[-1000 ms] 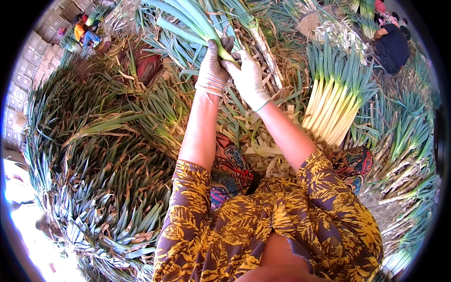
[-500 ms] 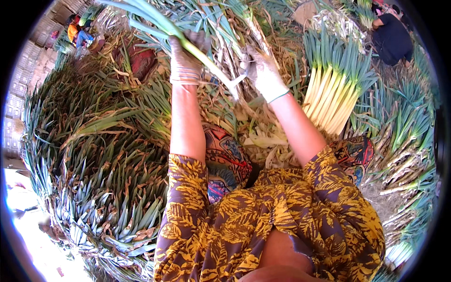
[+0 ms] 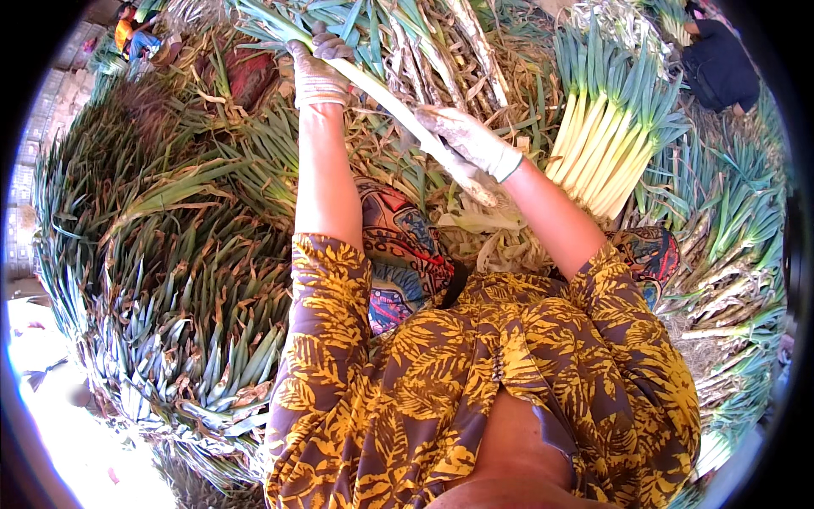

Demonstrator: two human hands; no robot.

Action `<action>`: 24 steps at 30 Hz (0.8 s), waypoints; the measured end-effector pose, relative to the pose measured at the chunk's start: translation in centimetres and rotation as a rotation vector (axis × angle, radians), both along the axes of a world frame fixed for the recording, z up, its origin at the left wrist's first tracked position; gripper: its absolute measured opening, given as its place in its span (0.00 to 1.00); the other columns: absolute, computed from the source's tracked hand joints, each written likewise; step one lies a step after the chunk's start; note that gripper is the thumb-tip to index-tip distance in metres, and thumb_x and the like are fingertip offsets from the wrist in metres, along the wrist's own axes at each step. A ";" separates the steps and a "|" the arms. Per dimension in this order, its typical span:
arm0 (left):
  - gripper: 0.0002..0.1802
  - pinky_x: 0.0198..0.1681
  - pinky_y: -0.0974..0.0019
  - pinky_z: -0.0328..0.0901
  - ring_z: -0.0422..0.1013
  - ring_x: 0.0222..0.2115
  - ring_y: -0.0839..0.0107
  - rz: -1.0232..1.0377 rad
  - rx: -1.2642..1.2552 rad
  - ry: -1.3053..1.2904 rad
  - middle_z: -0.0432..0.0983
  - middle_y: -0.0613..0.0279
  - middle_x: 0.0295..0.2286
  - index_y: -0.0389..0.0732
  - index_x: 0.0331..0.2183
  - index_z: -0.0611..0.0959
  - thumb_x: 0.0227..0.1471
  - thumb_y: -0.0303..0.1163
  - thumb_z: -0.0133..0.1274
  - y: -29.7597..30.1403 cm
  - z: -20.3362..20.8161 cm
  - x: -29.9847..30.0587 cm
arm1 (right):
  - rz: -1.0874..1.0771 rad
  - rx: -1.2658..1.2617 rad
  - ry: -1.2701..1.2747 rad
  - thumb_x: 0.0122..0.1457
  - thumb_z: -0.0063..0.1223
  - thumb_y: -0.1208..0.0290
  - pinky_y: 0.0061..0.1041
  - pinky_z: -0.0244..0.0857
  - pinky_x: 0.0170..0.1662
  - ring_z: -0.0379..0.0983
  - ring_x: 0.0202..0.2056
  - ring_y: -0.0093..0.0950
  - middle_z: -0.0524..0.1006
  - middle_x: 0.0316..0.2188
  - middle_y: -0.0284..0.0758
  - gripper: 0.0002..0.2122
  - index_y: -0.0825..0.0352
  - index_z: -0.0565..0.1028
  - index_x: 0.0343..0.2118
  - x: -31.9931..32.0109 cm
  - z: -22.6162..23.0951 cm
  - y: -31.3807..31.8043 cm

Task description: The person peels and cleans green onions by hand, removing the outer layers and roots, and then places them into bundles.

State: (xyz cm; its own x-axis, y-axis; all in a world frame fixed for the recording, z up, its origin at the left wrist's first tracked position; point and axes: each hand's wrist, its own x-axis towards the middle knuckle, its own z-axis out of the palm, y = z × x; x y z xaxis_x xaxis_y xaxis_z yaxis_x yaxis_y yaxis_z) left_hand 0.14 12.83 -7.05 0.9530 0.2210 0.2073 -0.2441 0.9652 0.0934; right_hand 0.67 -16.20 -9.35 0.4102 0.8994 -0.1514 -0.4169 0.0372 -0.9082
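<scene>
A leek [image 3: 390,102] slants across the top middle, its green leaves at the upper left and its brownish root end at the lower right. My left hand [image 3: 320,69], in a soiled glove, is closed around it where the leaves meet the pale stalk. Against the lower stalk is my gloved right hand [image 3: 468,140], its fingers wrapped on it close to the roots. Whether that hand also holds a small tool is hidden. Uncleaned leeks with dirty stalks [image 3: 441,55] lie just beyond my hands.
Right of my right hand lies a row of cleaned leeks [image 3: 602,144]. A big leek heap [image 3: 178,280] fills the left side; more leeks [image 3: 729,280] lie far right. Peeled leaf scraps [image 3: 483,246] cover the ground before me. People sit at the upper left [image 3: 136,38] and upper right [image 3: 719,64].
My right hand has gone from beside the leek's end to a grip on its stalk. A dirty root end now shows, where a clean white end showed before. My left hand shifted slightly left.
</scene>
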 end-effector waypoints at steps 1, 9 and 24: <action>0.42 0.21 0.70 0.55 0.57 0.15 0.77 0.015 -0.021 0.013 0.62 0.74 0.16 0.38 0.35 0.78 0.51 0.71 0.34 0.9 -0.8 0.0 | 0.093 0.019 0.070 0.64 0.46 0.60 0.16 0.73 0.34 0.75 0.39 0.21 0.74 0.44 0.40 0.21 0.70 0.66 0.54 -0.3 0.1 -0.1; 0.37 0.16 0.69 0.55 0.54 0.11 0.77 0.309 -0.057 0.311 0.59 0.73 0.15 0.38 0.36 0.74 0.57 0.66 0.32 6.4 -5.9 -2.3 | -0.001 0.093 -1.355 0.60 0.52 0.70 0.15 0.67 0.34 0.69 0.28 0.20 0.72 0.29 0.31 0.24 0.72 0.61 0.58 -4.6 -2.3 -12.6; 0.32 0.16 0.71 0.51 0.54 0.12 0.76 0.510 0.037 0.509 0.56 0.73 0.12 0.40 0.36 0.73 0.60 0.62 0.33 6.9 -6.6 -3.8 | -0.427 -0.244 0.084 0.62 0.50 0.63 0.14 0.43 0.15 0.53 0.12 0.12 0.65 0.15 0.24 0.16 0.74 0.72 0.44 -7.8 9.6 -22.5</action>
